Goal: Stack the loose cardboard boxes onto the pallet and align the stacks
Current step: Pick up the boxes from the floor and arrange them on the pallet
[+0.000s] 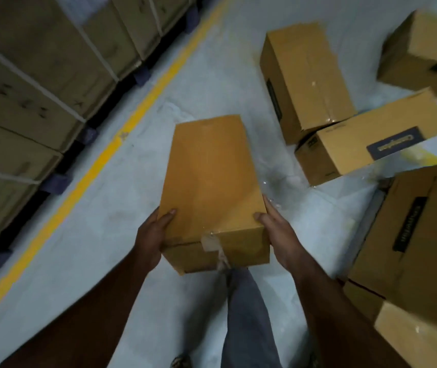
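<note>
Cardboard box, long and plain tan, is held off the floor in front of the person, lengthwise away from the body. Left hand clasps the near left edge, thumb laid on the top face and fingers wrapped under the side. Right hand clasps the near right edge in the same manner, thumb on top, fingers down the side. Both hands are closed around the box; neither is spread.

Floor is pale grey concrete with a yellow line running diagonally along the left. Beyond the line stand strapped stacked cartons on dark blue pallet feet.

Loose boxes lie on the floor at right: one box on its side, a second labelled box touching its lower corner, a third box at the upper right edge. A stack of boxes sits at the lower right, close beside the right forearm.

Held box shows a taped seam on its near end, tape wrinkled and partly lifted. Its top face is unmarked. Picture is somewhat blurred.
</note>
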{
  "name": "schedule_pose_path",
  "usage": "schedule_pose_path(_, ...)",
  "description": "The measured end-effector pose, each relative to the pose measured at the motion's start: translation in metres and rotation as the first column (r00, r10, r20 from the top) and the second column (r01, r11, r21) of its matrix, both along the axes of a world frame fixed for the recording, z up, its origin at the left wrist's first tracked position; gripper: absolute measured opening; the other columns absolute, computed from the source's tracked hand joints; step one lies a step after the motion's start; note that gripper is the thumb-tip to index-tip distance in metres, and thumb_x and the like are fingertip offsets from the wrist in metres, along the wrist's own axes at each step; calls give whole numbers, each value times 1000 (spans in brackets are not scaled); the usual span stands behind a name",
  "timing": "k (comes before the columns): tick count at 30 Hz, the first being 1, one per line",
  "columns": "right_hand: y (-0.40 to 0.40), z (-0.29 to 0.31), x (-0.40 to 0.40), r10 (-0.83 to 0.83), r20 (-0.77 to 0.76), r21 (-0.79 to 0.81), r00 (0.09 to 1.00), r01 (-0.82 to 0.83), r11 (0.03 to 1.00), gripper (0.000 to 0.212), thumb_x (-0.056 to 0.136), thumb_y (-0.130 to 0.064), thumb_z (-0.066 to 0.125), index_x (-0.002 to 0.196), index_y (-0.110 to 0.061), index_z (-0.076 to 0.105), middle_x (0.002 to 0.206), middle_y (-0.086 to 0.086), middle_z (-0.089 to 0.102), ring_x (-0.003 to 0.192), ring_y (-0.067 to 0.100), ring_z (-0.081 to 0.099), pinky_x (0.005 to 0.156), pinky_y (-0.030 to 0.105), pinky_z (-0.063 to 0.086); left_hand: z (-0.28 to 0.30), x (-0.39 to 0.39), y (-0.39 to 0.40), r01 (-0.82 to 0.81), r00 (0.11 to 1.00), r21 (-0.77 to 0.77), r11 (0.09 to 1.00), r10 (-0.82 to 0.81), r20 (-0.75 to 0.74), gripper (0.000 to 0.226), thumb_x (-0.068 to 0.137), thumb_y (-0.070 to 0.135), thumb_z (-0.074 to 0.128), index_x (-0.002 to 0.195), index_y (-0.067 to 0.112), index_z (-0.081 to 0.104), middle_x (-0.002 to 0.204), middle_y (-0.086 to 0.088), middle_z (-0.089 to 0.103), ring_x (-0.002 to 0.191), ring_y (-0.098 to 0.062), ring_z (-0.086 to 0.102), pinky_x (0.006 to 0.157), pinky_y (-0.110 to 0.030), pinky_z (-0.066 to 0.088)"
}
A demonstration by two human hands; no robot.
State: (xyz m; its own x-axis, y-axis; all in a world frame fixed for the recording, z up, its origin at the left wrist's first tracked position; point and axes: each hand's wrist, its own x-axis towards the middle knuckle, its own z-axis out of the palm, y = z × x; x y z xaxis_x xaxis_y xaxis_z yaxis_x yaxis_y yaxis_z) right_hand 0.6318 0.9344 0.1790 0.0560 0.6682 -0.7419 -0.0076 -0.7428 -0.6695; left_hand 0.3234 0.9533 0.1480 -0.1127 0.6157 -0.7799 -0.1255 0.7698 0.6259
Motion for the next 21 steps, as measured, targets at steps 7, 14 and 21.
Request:
schedule_pose_path(7,-218,193,-57,-23,154,262,988,-18,965,67,78,-64,60,136,-81,31,130,-47,54,126,-4,50,97,24,43,165,-55,-178,30,993,251,968,-56,99,67,82,40,82,144,33,58,128,7,73,116,-21,71,100,-42,55)
schedule_pose_path(14,-403,327,-66,-193,176,423,965,103,900,68,88,-46,64,144,-71,34,125,-51,56,116,-20,56,96,18,46,281,-44,-312,176,951,378,909,-257,174,82,74,44,87,147,40,49,126,5,74,112,-21,73,97,-41,56)
schedule_pose_path(21,-545,373,-26,-413,168,483,895,291,826,65,100,-16,59,153,-51,41,127,-37,64,108,-17,61,78,4,48,315,28,-424,318,910,382,868,-393,135,74,62,61,89,123,26,66,113,1,78,103,-23,75,79,-39,61)
